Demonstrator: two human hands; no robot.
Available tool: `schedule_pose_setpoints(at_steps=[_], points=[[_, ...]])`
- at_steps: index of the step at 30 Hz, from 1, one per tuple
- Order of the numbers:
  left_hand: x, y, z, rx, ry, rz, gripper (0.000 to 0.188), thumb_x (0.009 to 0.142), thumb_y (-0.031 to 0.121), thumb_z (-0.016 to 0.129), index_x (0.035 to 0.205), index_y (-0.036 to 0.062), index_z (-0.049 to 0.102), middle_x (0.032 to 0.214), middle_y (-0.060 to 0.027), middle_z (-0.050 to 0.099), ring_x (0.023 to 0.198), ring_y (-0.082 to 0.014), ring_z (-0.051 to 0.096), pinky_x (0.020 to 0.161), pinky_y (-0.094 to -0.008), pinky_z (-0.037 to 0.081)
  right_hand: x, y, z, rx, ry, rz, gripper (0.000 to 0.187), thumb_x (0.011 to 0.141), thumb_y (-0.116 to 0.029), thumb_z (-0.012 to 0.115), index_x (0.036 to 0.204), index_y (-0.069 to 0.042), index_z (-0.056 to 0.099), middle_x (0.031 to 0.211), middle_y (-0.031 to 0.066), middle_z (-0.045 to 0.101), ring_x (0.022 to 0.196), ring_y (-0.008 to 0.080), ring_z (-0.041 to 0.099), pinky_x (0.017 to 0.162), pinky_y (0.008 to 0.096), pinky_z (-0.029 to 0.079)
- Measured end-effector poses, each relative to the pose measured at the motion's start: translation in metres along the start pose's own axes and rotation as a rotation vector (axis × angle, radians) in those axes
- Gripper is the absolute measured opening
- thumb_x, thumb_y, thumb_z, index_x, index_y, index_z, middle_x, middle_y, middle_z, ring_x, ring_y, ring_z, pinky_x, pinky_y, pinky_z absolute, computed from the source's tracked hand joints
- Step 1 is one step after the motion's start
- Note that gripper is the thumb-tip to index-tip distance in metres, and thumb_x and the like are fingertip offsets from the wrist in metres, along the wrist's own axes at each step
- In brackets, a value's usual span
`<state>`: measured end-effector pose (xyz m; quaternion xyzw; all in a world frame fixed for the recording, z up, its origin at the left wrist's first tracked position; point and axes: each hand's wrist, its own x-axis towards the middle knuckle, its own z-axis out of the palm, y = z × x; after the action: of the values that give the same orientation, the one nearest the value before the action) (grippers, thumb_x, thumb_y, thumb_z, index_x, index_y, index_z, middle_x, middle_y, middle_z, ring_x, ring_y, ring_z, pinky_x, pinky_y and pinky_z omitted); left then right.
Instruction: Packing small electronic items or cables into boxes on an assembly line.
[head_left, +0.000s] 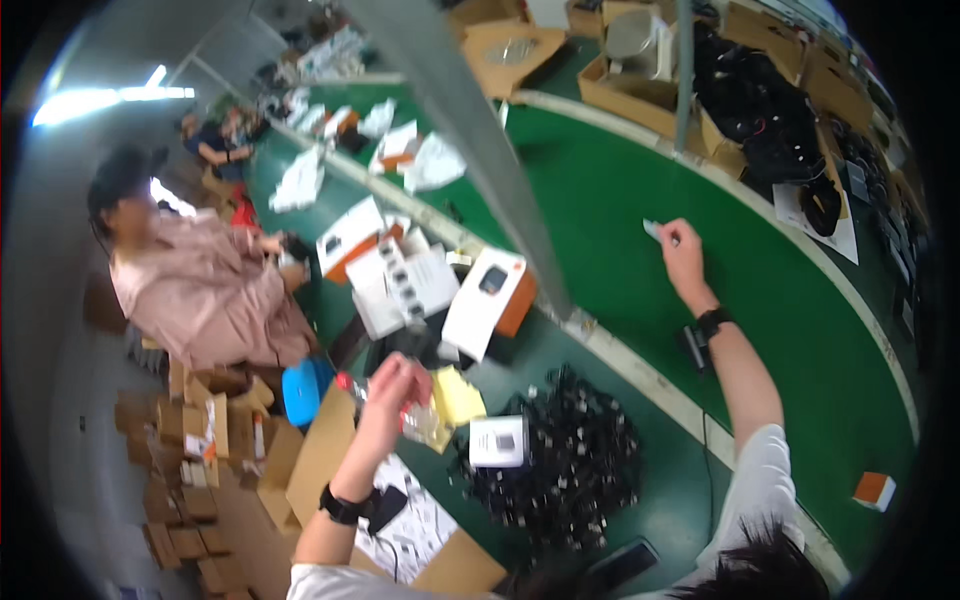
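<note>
Through the head camera I see my right hand [681, 250] reached out over the green surface [600, 190]. Its fingers are pinching a small pale piece [651, 229], which points to the upper left of the hand. My left hand [392, 388] has bent fingers and is in front of a clear bottle [418, 424] and near a yellow sheet [458, 397]; I cannot tell whether these fingers grip something.

Between my forearms, on the nearer surface [665, 470], there is a heap of black cables [560, 475], with a small white box [499, 442] at its upper left part. Farther, a white and orange box [488, 305] lies tilted among other packages. On the left, a co-worker [205, 285] in a pink top has both hands near a dark object, too small for me to recognise.
</note>
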<state>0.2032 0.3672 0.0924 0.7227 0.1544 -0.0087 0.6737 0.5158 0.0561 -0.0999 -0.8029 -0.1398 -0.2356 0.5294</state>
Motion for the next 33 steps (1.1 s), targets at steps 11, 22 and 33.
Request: schedule_pose_setpoints(at_steps=[11, 22, 33], points=[[-0.046, -0.015, 0.076, -0.228, -0.094, -0.101, 0.035, 0.077, 0.006, 0.065, 0.109, -0.0012, 0.051, 0.109, -0.0062, 0.056, 0.092, -0.0104, 0.054, 0.075, -0.0223, 0.044, -0.118, -0.260, -0.052, 0.830, -0.870, 0.541, 0.005, 0.084, -0.002, 0.056, 0.080, 0.002, 0.056, 0.077, 0.0055, 0.062, 0.070, 0.0046, 0.056, 0.060, 0.0196, 0.046], [-0.175, -0.090, -0.054, 0.182, 0.725, -0.385, 0.040, 0.070, 0.011, 0.073, 0.060, 0.0155, 0.035, 0.059, 0.0094, 0.038, 0.053, -0.0029, 0.034, 0.050, -0.0194, 0.028, -0.167, -0.225, 0.003, 0.182, -1.177, -0.097, 0.047, 0.077, -0.022, 0.062, 0.115, 0.001, 0.046, 0.108, 0.0166, 0.052, 0.104, 0.0318, 0.047, 0.093, 0.0387, 0.037], [-0.254, -0.169, -0.128, -0.139, 1.040, -0.545, 0.021, 0.071, 0.013, 0.070, 0.068, 0.0108, 0.050, 0.060, 0.0053, 0.046, 0.050, -0.0056, 0.042, 0.043, -0.0208, 0.032, -0.182, -0.248, 0.080, 0.348, -1.319, 0.169, 0.019, 0.066, -0.017, 0.065, 0.069, 0.001, 0.063, 0.067, 0.0155, 0.062, 0.062, 0.0251, 0.062, 0.060, 0.0356, 0.048]])
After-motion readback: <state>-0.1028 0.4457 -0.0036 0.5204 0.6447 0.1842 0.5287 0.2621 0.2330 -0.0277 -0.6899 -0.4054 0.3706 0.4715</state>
